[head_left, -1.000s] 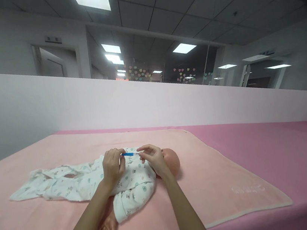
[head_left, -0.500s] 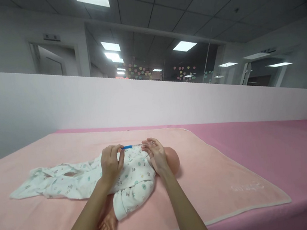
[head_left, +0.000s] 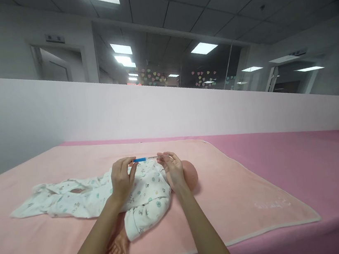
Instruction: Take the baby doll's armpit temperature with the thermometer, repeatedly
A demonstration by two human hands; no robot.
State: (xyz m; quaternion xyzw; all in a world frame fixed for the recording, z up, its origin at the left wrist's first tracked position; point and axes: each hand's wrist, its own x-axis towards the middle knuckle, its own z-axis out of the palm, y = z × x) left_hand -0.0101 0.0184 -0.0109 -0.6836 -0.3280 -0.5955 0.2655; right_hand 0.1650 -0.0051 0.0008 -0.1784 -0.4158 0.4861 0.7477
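Observation:
A thin, clear thermometer with a blue end lies level between my two hands, above the doll's chest. My left hand pinches the blue end between thumb and fingertips. At the clear end, my right hand has its fingers bent round the tip, palm turned partly toward me. Under both hands a baby doll is stretched on its back, dressed in a white printed suit. Its bald head is to the right, partly behind my right hand. One doll hand sticks out of the near sleeve.
A peach blanket with a pale edge is spread beneath the doll, over a pink table cover. Behind the table rises a white partition. Beyond it are windows with heart stickers and doorways.
Both hands and the thermometer have risen very slightly. My grip on it looks the same, and the doll stays in place.

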